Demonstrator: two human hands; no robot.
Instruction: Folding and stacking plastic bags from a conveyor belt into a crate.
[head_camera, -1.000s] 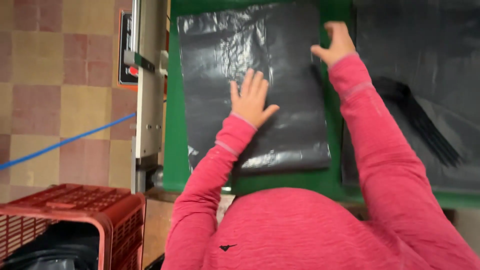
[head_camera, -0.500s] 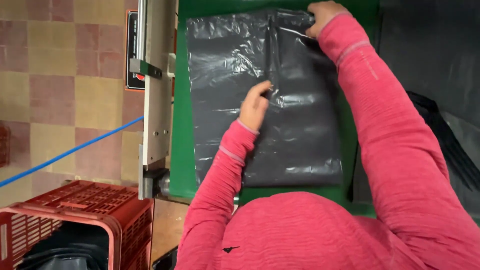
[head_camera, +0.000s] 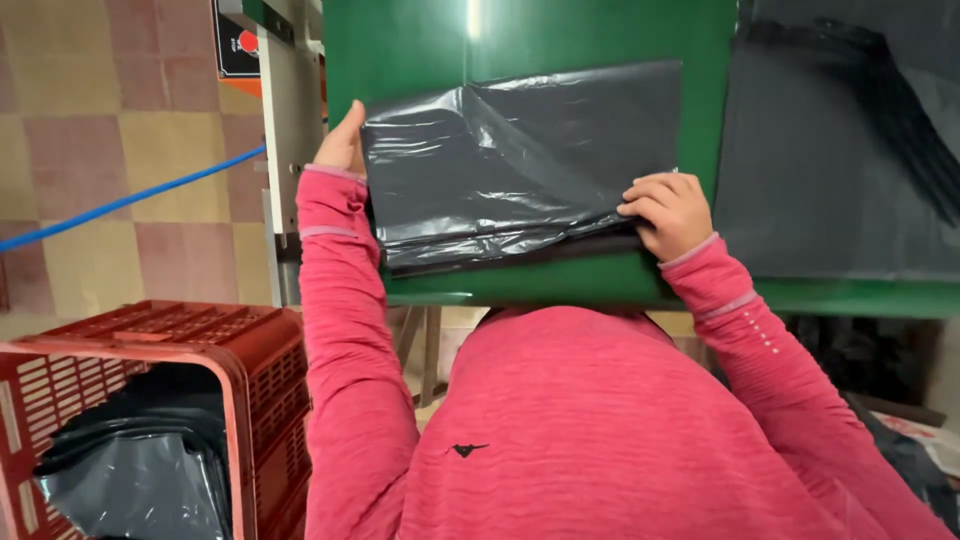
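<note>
**A:** From the head camera, what do your hands have?

**B:** Your left hand (head_camera: 343, 145) is at the left edge of the folded black plastic bag (head_camera: 520, 160). Its fingers go behind the bag, so you cannot tell how tight it holds. Your right hand (head_camera: 672, 212) curls down on the bag's lower right corner, fingers bent and pressing on it.

**A:** Where does the bag lie?

**B:** It lies flat on the green table (head_camera: 560, 35), right between your two hands. Its long side runs left to right, from one hand to the other. Both hands touch it, one at each end.

**A:** Any boxes?

**B:** A red plastic crate (head_camera: 250, 400) sits low on your left, by the tiled floor (head_camera: 100, 130). It has more crumpled black bags (head_camera: 140, 480) in it. A pile of dark bags (head_camera: 830, 170) lies on the table to your right.
</note>
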